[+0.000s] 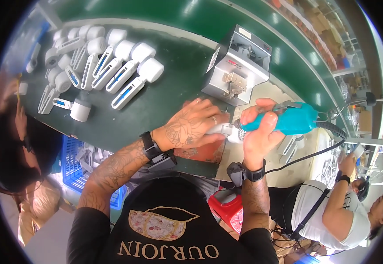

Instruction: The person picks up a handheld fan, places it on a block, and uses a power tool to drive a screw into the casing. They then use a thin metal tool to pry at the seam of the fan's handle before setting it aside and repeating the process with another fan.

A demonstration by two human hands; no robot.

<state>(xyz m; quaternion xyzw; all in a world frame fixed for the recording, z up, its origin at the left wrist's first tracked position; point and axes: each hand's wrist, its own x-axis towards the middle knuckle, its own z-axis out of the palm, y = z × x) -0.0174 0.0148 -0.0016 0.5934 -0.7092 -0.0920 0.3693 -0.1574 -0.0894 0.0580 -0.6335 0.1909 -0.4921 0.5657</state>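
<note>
Left hand: fingers grasping white gadget, near side of grey machine. Right hand: fingers wrapped around teal power screwdriver, bit at the gadget; contact unclear. Risk: gadget looks only hand-braced. Torque could twist it; off-axis bit could slip, scar plastic, nick fingers.

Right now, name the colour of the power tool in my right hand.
The power tool in your right hand is teal; the head view shows it best.

Handheld devices left of screwdriver
</note>
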